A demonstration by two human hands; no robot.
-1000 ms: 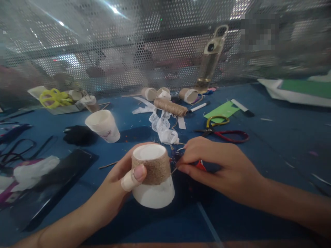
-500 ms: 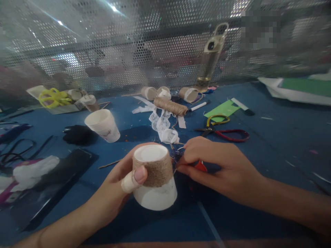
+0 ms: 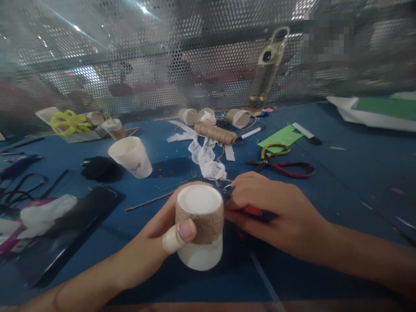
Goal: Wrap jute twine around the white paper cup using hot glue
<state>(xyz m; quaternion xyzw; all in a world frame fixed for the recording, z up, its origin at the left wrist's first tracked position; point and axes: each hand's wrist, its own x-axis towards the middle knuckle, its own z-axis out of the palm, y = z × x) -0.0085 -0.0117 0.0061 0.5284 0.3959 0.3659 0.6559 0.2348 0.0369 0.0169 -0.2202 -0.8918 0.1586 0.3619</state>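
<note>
An upside-down white paper cup (image 3: 200,256) has brown twine (image 3: 208,226) wound round its upper half. My left hand (image 3: 162,232), a bandage on its thumb, is closed round the cup from the left. Close to the cup's right side is my right hand (image 3: 269,208), fingers pinched together; the cup's edge partly hides the fingertips, and what they hold is too small to make out. A red object (image 3: 253,211) shows beneath the right hand. White lace (image 3: 208,162) lies just beyond both hands, and a loose twine piece (image 3: 151,201) rests left of the cup.
Stacked paper cups (image 3: 131,157) stand at left. Scissors (image 3: 266,162), green paper (image 3: 281,138) and a twine roll (image 3: 216,133) lie beyond my hands. A bottle (image 3: 264,73) stands by the mesh screen. A black pouch (image 3: 74,229) lies near left; a clear stick (image 3: 264,277) is in front.
My left hand has moved the cup slightly right and a little nearer to me, turning it more upright. The cup now touches or overlaps my right fingertips, which stay nearly in place.
</note>
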